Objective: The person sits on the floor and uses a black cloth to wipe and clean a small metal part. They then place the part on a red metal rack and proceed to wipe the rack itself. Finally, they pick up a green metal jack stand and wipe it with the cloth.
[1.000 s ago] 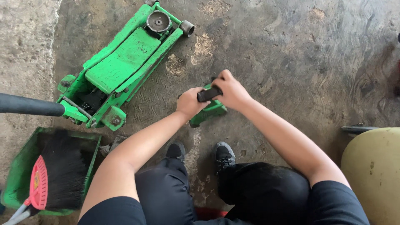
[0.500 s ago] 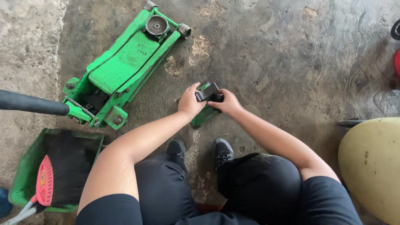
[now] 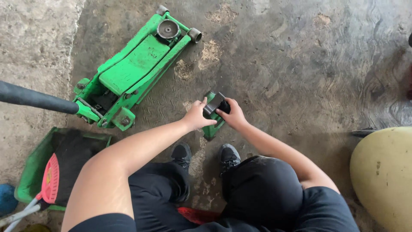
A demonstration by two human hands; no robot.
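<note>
I am crouched over a stained concrete floor. My left hand (image 3: 196,116) and my right hand (image 3: 232,115) both grip a small green tool with a black top part (image 3: 213,106), held just above the floor in front of my black shoes (image 3: 229,156). The tool's green body sticks out below my left hand toward my feet. A green floor jack (image 3: 134,68) with a long black handle (image 3: 36,99) lies on the floor to the upper left, about a hand's width from my left hand.
A green dustpan (image 3: 32,169) holding a black brush and a red brush head (image 3: 50,178) lies at lower left. A pale yellow rounded object (image 3: 384,172) fills the lower right. A blue object (image 3: 6,198) shows at the left edge.
Both hands with the small green tool have drawn closer to my body and lower in view. The jack and dustpan stay where they were.
</note>
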